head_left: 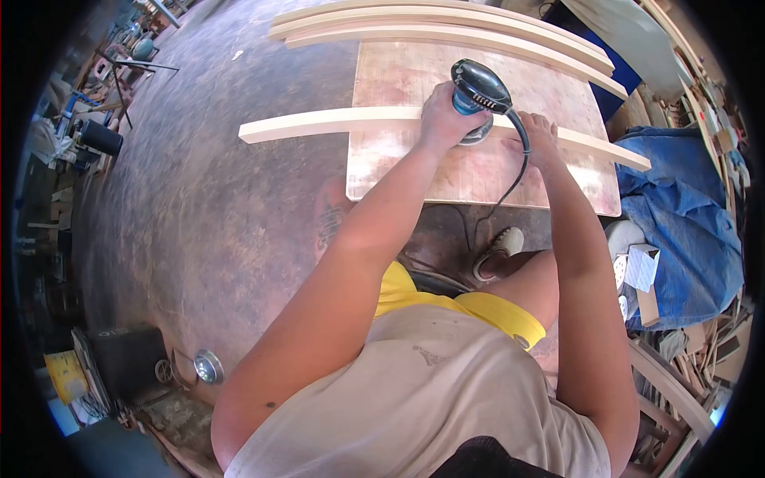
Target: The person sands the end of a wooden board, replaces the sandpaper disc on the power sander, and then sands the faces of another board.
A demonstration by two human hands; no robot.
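Observation:
A long pale wooden slat (319,123) lies across a plywood work board (478,171). My left hand (442,119) grips a black and blue power sander (478,92) that rests on the slat. My right hand (538,135) presses flat on the slat just right of the sander, fingers spread. The sander's black cord (518,171) loops down past my right wrist toward the floor.
Three more curved slats (446,32) lie stacked at the board's far edge. A blue tarp (677,215) covers things at the right. Wood offcuts sit at lower right. Bare concrete floor (207,199) spreads left, with tools and clutter along the far left.

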